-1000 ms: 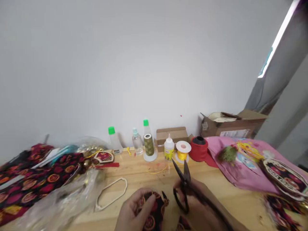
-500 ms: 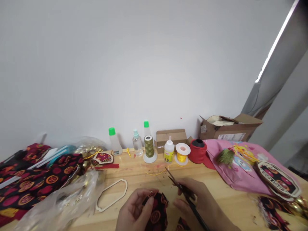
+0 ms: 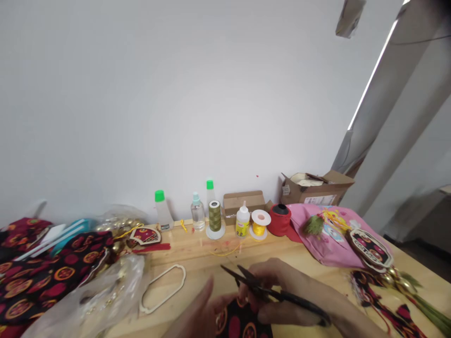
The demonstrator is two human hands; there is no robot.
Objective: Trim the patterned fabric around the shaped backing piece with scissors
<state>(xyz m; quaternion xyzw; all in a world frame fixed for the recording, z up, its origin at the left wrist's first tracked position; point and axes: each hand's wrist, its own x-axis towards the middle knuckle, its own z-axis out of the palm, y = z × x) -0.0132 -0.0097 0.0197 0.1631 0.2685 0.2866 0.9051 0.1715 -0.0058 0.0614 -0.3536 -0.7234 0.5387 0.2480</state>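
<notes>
My right hand (image 3: 282,293) grips black scissors (image 3: 268,293) whose blades are slightly parted and point left, low over the wooden table (image 3: 310,263). My left hand (image 3: 200,314) sits at the bottom edge, blurred, touching a black fabric piece with red-orange circles (image 3: 239,321) just under the scissor blades. How its fingers lie on the fabric is unclear.
A white oval frame (image 3: 164,286) lies left of my hands. Along the wall stand green-capped bottles (image 3: 161,209), an olive thread cone (image 3: 214,217), a glue bottle (image 3: 242,220), a yellow spool (image 3: 260,224), a red spool (image 3: 280,218) and cardboard boxes (image 3: 313,188). Patterned fabric (image 3: 45,272) and a plastic bag (image 3: 91,295) lie left; pink cloth (image 3: 334,239) right.
The scissors swung from upright with blades wide apart to nearly flat, blades pointing left over the fabric. Both hands dropped lower in view as the camera tilted up and right.
</notes>
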